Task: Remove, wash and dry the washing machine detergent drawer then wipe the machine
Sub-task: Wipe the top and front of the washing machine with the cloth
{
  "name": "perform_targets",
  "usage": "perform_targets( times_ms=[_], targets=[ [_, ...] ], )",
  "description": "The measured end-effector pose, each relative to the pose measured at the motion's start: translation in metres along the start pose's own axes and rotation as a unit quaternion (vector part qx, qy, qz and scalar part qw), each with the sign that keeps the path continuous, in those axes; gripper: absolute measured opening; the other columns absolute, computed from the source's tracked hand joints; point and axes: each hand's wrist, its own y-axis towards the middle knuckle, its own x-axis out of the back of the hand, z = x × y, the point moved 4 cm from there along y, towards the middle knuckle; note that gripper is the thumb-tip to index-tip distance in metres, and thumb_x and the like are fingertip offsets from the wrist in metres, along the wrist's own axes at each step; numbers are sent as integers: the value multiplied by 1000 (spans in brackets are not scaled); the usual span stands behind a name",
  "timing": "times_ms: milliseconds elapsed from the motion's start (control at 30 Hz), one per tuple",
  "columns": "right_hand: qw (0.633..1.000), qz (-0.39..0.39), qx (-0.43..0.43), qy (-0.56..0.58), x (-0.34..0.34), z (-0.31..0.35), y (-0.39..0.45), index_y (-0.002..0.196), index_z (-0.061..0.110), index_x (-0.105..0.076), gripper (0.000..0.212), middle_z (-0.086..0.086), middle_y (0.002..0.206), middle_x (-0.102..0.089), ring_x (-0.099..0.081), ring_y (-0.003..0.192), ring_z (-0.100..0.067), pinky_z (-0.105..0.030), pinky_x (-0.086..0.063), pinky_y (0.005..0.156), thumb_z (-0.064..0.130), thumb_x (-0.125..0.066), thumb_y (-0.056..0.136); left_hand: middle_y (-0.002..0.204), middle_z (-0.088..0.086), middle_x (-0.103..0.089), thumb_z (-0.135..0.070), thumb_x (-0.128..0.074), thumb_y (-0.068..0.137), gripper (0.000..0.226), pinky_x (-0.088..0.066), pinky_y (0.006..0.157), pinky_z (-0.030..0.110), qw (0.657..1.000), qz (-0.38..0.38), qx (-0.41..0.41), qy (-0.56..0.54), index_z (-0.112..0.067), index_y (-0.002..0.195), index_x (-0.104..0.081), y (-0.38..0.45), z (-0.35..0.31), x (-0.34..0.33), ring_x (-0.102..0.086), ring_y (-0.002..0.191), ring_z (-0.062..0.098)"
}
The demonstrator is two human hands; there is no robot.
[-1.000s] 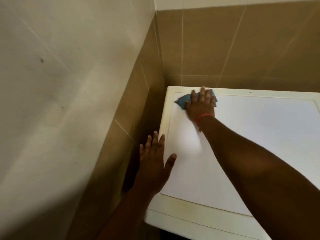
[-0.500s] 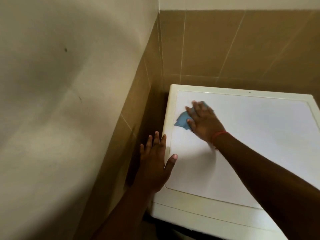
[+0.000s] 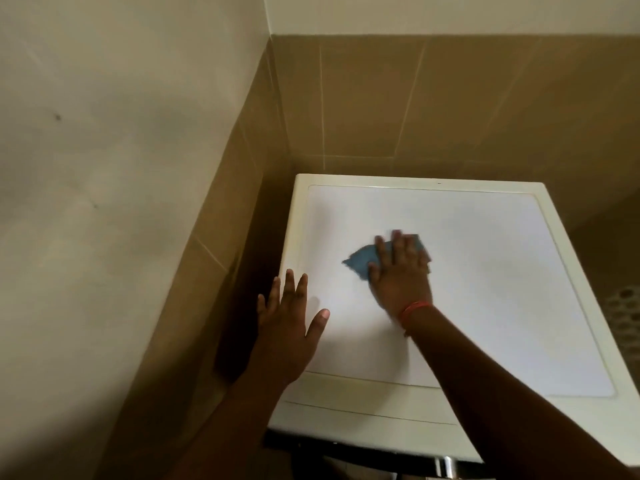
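Left: plain wall (image 3: 104,168) above, brown tile (image 3: 381,105) wrapping the corner. Left hand (image 3: 289,327) lies flat on the left edge of the washing machine (image 3: 519,289) top, fingers straight and spread, holding nothing. Right hand (image 3: 401,275) sits mid-lid, fingers extended, pressing a blue cloth (image 3: 362,259) flat against the white surface; cloth pokes out to the left of the fingers and past the fingertips. Orange band (image 3: 414,308) on the right wrist. Machine stands in the tiled corner. Detergent drawer can't be made out from this angle.
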Motion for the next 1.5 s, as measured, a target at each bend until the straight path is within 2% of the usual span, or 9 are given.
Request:
perform_targets(
  times_ms=[100,233,400,733,900,1033,1200,1367,1500],
  targets=[
    [980,22,195,-21,-3,9,-24,153,22,-27,59,-14,160,-22,-14,149,-35,-51,-17,120,48,-20,101,164,-1,15,-80,25,73,99,7,122,49,1000,15,7,26,-30,156,6,-3,-14,-10,11,152,23],
    [999,15,36,9,7,-8,-27,153,21,-28,61,-16,160,-22,-14,148,-38,-55,-18,118,47,-21,99,165,-1,12,-81,22,75,99,5,122,51,999,7,30,12,-29,157,3,-11,-21,-14,9,152,23],
    [945,55,322,29,4,72,-104,154,23,-20,63,-12,162,-12,-1,150,-34,-55,-6,120,56,-18,101,166,3,-4,-73,6,87,87,-2,122,51,994,-62,85,-43,-23,157,-8,-17,-31,1,-1,152,24],
    [932,43,358,40,4,6,-133,152,25,-30,57,-10,161,-20,-10,150,-32,-54,-15,120,50,-32,100,166,-2,2,-71,1,87,82,6,120,48,991,-70,115,-17,-28,157,-1,-45,-67,-3,5,152,20],
    [992,12,123,40,13,-93,-135,153,23,-29,59,-13,161,-18,-9,150,-33,-53,-14,119,46,-35,99,166,-2,3,-77,5,82,88,8,120,46,988,-59,136,-36,-31,157,0,-53,-80,-22,7,152,19],
    [954,45,297,17,11,-97,-166,153,25,-29,58,-9,163,-16,-8,150,-30,-50,-16,119,49,-33,100,166,-2,5,-81,13,78,92,8,121,47,992,-38,118,-36,-32,156,4,-46,-105,-44,9,152,20],
    [999,7,21,36,16,-156,-102,151,23,-33,59,-14,159,-24,-14,147,-37,-56,-16,119,48,-28,98,165,-1,9,-77,11,83,88,5,121,51,996,-17,89,8,-30,157,4,-29,-129,-62,10,152,22],
    [963,44,267,5,20,-122,-95,155,27,-21,59,-8,163,-12,-3,151,-31,-52,-12,121,52,-20,101,164,-2,15,-74,9,84,85,9,120,51,998,5,56,30,-30,156,7,-13,-140,-69,16,151,22],
    [997,27,50,42,19,-122,-47,154,23,-25,63,-14,161,-17,-6,149,-37,-50,-1,119,51,-18,98,165,-2,13,-74,8,85,83,9,120,51,997,-5,60,41,-31,156,6,-4,-130,-66,14,151,22]
  ],
)
